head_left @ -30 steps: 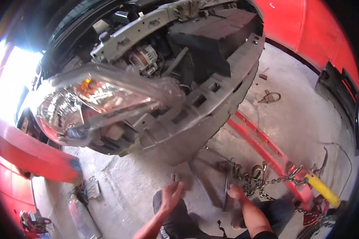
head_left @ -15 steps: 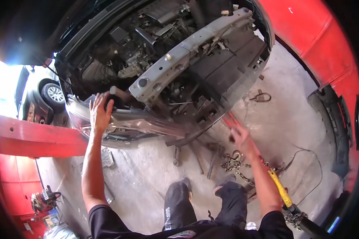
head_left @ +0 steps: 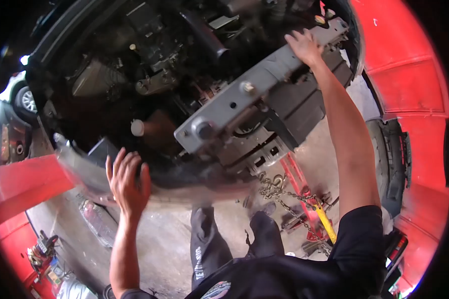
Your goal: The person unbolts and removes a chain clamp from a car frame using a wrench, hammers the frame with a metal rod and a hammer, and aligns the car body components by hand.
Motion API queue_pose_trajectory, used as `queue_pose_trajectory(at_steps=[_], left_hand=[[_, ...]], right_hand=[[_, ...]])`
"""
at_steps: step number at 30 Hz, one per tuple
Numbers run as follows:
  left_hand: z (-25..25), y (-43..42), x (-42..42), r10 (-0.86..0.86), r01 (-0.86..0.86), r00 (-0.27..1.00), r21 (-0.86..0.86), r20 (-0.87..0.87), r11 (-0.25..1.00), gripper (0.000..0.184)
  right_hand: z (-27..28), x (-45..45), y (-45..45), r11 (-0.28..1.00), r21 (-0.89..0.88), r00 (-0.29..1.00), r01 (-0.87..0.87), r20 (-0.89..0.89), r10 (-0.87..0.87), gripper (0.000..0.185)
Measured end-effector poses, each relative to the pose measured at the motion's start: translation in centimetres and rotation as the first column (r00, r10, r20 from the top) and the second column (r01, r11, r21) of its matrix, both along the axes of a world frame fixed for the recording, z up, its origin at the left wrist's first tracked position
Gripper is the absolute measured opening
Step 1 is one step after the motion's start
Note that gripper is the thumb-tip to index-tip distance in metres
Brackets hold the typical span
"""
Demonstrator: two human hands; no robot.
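Note:
The front of a car with its engine bay point(head_left: 154, 65) exposed fills the upper middle. My right hand point(head_left: 305, 46) lies on the far right part of the grey metal crossbar point(head_left: 264, 79), fingers spread across its upper edge. At the left, my left hand point(head_left: 128, 182) is raised with its fingers stretched out, holding nothing. It is in front of the car's silvery front corner point(head_left: 90, 172), which is smeared by motion. Whether its fingertips touch the car cannot be told. A white round cap point(head_left: 137, 128) shows between that hand and the crossbar.
Below the car's front, a chain point(head_left: 274, 187) lies by a red metal beam point(head_left: 297, 177) with a yellow part point(head_left: 326, 224). A black trim panel point(head_left: 386, 164) leans at the right. Another red beam point(head_left: 25, 182) extends from the left. Tools point(head_left: 44, 246) sit lower left.
My right hand has risen from beside the red beam onto the crossbar. The view has moved closer over the engine bay. My left hand appears lower against the car's front corner.

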State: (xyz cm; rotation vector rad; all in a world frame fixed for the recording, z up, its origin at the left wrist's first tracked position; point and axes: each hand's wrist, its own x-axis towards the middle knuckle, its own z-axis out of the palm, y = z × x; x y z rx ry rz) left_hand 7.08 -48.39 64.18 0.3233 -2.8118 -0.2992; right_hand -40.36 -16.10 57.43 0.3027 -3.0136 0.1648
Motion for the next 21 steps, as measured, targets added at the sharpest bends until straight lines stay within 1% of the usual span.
queue_pose_trajectory(at_steps=[2,4,6,8,9,10,12,13,14,16,17,18,20,21], left_hand=[[0.1,-0.4,0.2,-0.104,0.103,0.995,0.091,0.0,0.99,0.016],[0.6,-0.8,0.5,-0.169,0.159,0.984,0.158,0.052,0.974,0.016],[0.9,-1.7,0.9,-0.225,0.181,0.969,0.325,0.105,0.928,0.015],[1.1,-2.8,1.1,-0.279,0.214,0.956,0.44,0.09,0.872,0.017],[0.8,-3.1,1.3,-0.289,0.239,0.957,0.469,0.037,0.851,0.02],[0.9,-3.2,1.1,-0.281,0.225,0.959,0.503,0.037,0.834,0.022],[1.6,-3.8,0.7,-0.339,0.243,0.936,0.524,0.094,0.816,0.023],[0.9,-3.2,1.0,-0.285,0.237,0.958,0.539,0.006,0.808,0.019],[2.1,-4.5,-0.3,-0.345,0.216,0.931,0.589,0.115,0.779,0.023],[2.0,-4.4,-0.7,-0.294,0.172,0.95,0.619,0.101,0.766,0.019],[1.7,-4.2,-0.9,-0.274,0.168,0.957,0.591,0.094,0.789,0.017],[2.0,-4.6,-1.1,-0.312,0.178,0.942,0.599,0.125,0.78,0.016],[1.7,-4.7,-1.0,-0.317,0.191,0.942,0.606,0.107,0.772,0.014],[1.4,-5.0,-0.9,-0.357,0.241,0.93,0.598,0.082,0.765,0.014]], right_hand=[[-0.9,-0.2,-0.2,0.983,0.185,0.996,0.012,-0.087,0.004,0.054],[-3.5,-2.7,2.9,0.98,0.154,0.973,-0.126,-0.172,0.153,0.053],[-3.0,-2.7,3.3,0.968,0.195,0.968,-0.155,-0.167,0.188,0.05],[-2.0,-2.2,3.0,0.962,0.105,0.953,-0.254,-0.146,0.267,0.048],[-1.5,-1.8,2.7,0.956,0.092,0.943,-0.278,-0.162,0.29,0.047],[-1.1,-1.6,2.5,0.951,0.093,0.944,-0.295,-0.126,0.305,0.045],[-0.5,-1.2,2.1,0.954,0.051,0.951,-0.294,-0.085,0.297,0.042],[-0.2,-1.2,2.1,0.96,0.02,0.96,-0.28,-0.025,0.28,0.04],[-0.2,-1.0,1.9,0.96,0.012,0.96,-0.28,-0.025,0.281,0.04],[0.0,-0.7,1.6,0.96,-0.001,0.959,-0.281,-0.025,0.281,0.039],[0.2,-0.4,1.1,0.97,-0.045,0.971,-0.237,-0.014,0.237,0.039],[0.4,-0.5,1.0,0.974,-0.043,0.975,-0.223,-0.004,0.223,0.039],[0.4,-0.4,0.9,0.981,-0.044,0.981,-0.191,0.023,0.192,0.039],[0.4,-0.7,1.5,0.977,-0.01,0.977,-0.213,0.028,0.213,0.039]])
